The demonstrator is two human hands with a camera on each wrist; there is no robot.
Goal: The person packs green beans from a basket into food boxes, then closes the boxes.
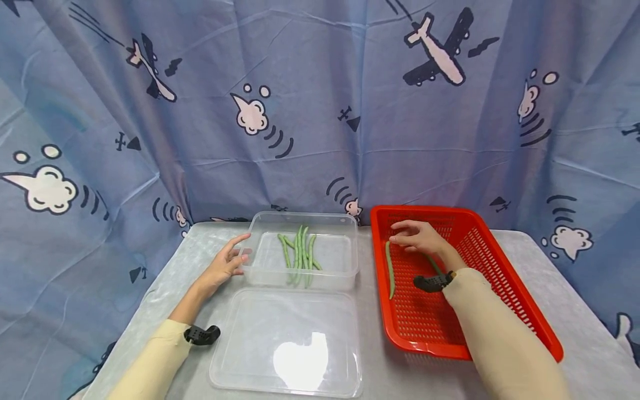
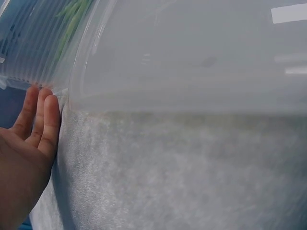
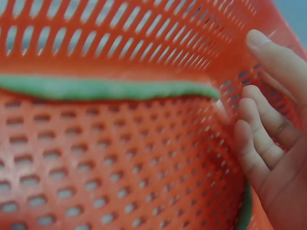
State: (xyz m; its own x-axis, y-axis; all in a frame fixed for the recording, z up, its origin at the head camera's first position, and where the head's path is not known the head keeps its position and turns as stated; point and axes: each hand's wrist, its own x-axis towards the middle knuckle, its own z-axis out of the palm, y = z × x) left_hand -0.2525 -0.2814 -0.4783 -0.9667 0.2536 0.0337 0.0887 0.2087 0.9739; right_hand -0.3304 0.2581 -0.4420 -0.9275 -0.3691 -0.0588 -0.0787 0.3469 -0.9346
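My left hand (image 1: pixel 223 268) is at the left wall of a clear plastic container (image 1: pixel 345 244), fingers loosely extended with the fingertips right at its side. Several green beans (image 1: pixel 298 253) lie in that container. Inside the red basket (image 1: pixel 425 330), my right hand (image 1: pixel 421 238) reaches down near the left wall, its fingers apart and holding nothing. A green bean (image 3: pixel 115 90) lies along that wall, one end close to the fingertips. Another bean (image 3: pixel 245 211) shows below the hand in the right wrist view, partly hidden by it.
A clear plastic lid (image 1: pixel 250 350) lies flat in front of the container. The red basket stands to the container's right on a pale cloth-covered table (image 1: pixel 165 311). Behind the table hangs a blue curtain (image 1: pixel 310 111) with printed airplanes.
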